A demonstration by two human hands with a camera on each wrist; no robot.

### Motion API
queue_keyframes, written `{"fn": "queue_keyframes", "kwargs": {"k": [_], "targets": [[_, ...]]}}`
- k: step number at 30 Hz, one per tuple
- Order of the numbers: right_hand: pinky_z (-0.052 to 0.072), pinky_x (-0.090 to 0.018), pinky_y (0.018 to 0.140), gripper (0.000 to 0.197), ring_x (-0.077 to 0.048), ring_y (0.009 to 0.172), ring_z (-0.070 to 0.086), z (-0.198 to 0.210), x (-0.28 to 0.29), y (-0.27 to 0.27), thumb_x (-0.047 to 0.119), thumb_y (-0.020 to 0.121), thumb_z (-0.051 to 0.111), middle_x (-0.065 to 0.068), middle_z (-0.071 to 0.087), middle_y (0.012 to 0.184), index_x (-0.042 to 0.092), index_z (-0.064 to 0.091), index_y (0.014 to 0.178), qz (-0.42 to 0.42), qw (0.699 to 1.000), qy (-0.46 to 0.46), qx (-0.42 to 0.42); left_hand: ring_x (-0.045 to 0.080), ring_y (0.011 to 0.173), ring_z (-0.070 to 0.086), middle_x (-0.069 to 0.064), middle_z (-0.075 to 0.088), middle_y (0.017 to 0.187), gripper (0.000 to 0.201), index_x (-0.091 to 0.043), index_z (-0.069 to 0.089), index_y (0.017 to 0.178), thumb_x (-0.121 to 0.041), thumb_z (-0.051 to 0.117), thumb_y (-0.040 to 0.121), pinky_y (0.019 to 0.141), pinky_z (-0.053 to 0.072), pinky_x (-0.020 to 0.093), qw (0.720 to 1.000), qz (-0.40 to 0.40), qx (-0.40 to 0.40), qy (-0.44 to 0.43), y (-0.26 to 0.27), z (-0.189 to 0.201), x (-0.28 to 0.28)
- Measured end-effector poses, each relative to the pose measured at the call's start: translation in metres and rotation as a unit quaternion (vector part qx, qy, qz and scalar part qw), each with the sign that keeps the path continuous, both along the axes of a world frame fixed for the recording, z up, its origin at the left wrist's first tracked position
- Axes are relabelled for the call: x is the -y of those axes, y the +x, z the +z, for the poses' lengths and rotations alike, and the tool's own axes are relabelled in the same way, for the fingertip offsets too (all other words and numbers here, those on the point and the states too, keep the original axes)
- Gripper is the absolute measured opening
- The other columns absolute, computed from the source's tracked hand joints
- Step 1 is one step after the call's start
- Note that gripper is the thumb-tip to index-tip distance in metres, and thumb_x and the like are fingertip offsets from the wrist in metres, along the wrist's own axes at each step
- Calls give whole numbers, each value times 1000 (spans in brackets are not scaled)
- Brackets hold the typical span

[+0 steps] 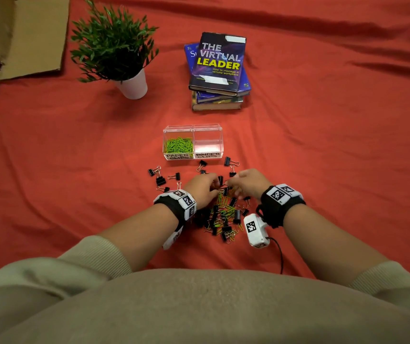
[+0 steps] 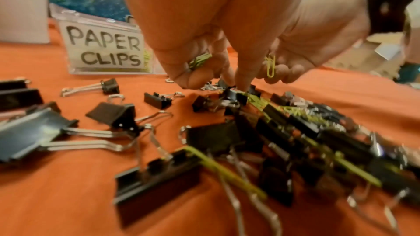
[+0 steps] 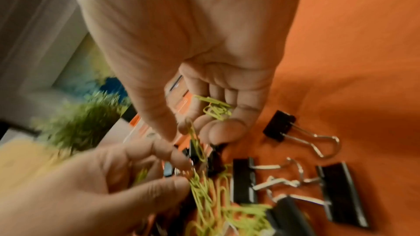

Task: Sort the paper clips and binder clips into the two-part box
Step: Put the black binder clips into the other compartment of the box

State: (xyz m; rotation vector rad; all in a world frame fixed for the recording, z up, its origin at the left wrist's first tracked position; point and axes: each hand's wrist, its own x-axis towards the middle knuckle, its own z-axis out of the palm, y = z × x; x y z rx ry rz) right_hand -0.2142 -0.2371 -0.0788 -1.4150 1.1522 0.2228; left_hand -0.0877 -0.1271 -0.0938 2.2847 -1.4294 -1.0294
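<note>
A clear two-part box stands on the red cloth. Its left part, labelled PAPER CLIPS, holds green paper clips; the right part, labelled BINDER CLIPS, looks empty. In front of it lies a mixed pile of black binder clips and green paper clips. Both hands are low over the pile's far end, almost touching each other. My left hand keeps green paper clips in its curled fingers, one finger poking into the pile. My right hand cups green paper clips and pinches another one.
Loose binder clips are scattered left of the hands and in front of the box. A potted plant and a stack of books stand farther back. Flat cardboard lies at the far left.
</note>
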Motion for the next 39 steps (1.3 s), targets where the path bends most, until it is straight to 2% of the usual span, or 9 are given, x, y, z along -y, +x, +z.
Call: {"fn": "queue_keyframes", "kwargs": {"k": [3, 8, 14, 18, 21, 24, 32, 35, 39], "targets": [[43, -19, 40, 15, -8, 43, 55, -5, -10, 6, 11, 78, 72, 1, 60, 59, 14, 59, 70, 112, 987, -111, -43, 25, 103, 56, 6, 61, 111, 23, -14, 58, 107, -28, 59, 89, 84, 45, 34, 997, -42, 57, 9, 4, -3, -1], [54, -30, 69, 21, -19, 74, 64, -13, -6, 15, 5, 78, 67, -1, 64, 78, 21, 57, 68, 144, 965, -205, -80, 28, 103, 57, 9, 58, 111, 22, -12, 55, 107, -23, 55, 87, 82, 47, 37, 992, -70, 94, 46, 7, -2, -7], [52, -32, 72, 7, -15, 76, 59, -9, 13, 4, 10, 79, 69, -1, 64, 83, 8, 64, 84, 85, 970, -217, -64, 28, 100, 58, 7, 59, 110, 21, -14, 53, 104, -20, 56, 83, 74, 46, 34, 992, -71, 94, 34, 14, -1, -14], [52, -28, 64, 3, -18, 74, 63, -9, 3, 2, 11, 79, 64, -6, 68, 84, 8, 64, 81, 168, 952, -239, -96, 29, 104, 57, 8, 56, 114, 30, -14, 51, 113, -24, 57, 86, 80, 49, 37, 988, -105, 111, 24, 10, -3, -12], [48, -30, 66, 26, -25, 86, 62, -11, -10, 4, 25, 80, 67, -13, 63, 98, 3, 62, 93, 250, 911, -288, -158, 30, 106, 56, 10, 55, 116, 27, -11, 51, 113, -23, 56, 89, 82, 48, 39, 982, -139, 126, 20, 7, -4, -10], [50, -36, 89, 48, -31, 106, 55, -17, -17, 7, 34, 83, 65, -18, 54, 116, 0, 52, 114, 239, 896, -327, -182, 31, 107, 56, 11, 54, 116, 25, -9, 50, 112, -22, 54, 90, 86, 50, 42, 979, -150, 135, 25, 4, -5, -10], [45, -33, 89, 25, -28, 105, 53, -19, -45, 9, 17, 86, 53, -13, 52, 113, 2, 58, 106, 261, 906, -331, -49, 26, 88, 53, 9, 50, 102, 14, -8, 52, 98, -18, 49, 89, 77, 43, 34, 997, -61, 48, -17, 17, -3, -19], [45, -32, 88, 32, -26, 104, 53, -19, -50, 10, 26, 86, 61, -12, 51, 112, 3, 56, 108, 299, 891, -339, -44, 20, 76, 48, 5, 46, 95, 7, -10, 50, 92, -17, 48, 89, 69, 40, 30, 999, -1, 16, -52, 28, 6, -22], [46, -31, 85, 24, -28, 102, 57, -17, -58, 16, 13, 86, 61, -12, 55, 112, 4, 57, 108, 313, 883, -346, -47, 17, 66, 48, 3, 55, 83, 5, -10, 51, 88, -14, 47, 90, 58, 40, 26, 991, 92, -11, -96, 44, 21, -18]]}}
